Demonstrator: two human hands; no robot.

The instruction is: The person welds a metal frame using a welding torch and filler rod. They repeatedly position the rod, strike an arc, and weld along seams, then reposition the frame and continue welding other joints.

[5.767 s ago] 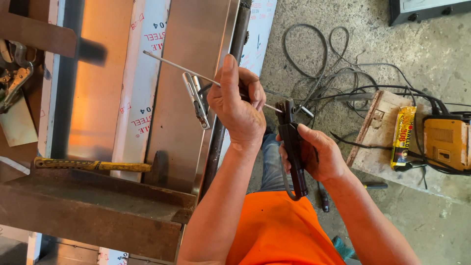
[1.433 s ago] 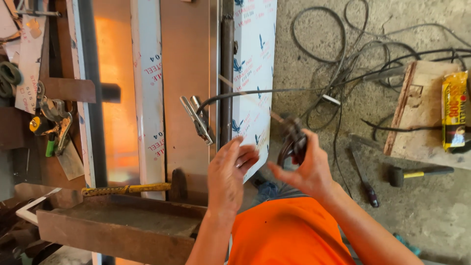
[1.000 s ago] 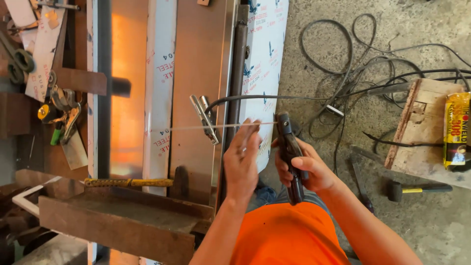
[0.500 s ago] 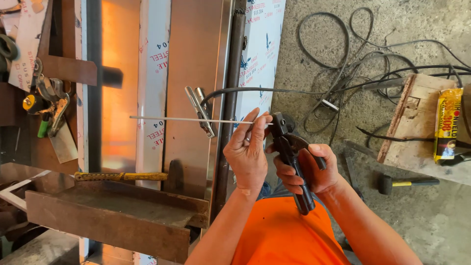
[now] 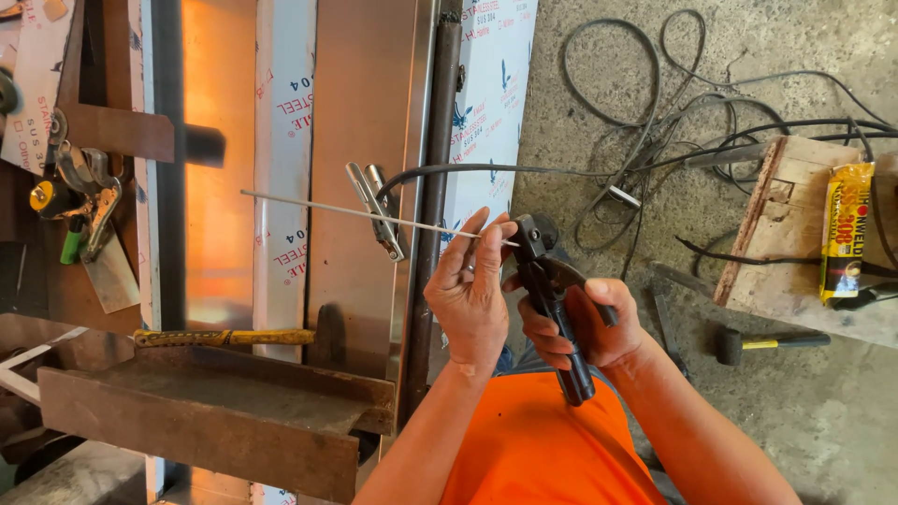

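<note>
Rod (image 5: 365,214) sits pinched in your left hand (image 5: 472,299) fingertips, tip at holder (image 5: 547,290) jaws. Right hand (image 5: 589,327) squeezes lever; seat bare end deep, keep rod level, then release.

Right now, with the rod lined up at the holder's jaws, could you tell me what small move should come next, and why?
Probably let the electrode holder close on the thin welding rod. The left hand pinches the rod's near end right at the holder's head, and the right hand squeezes the lever, so the rod looks about seated. Whether the jaws already grip it is hard to tell.
</note>
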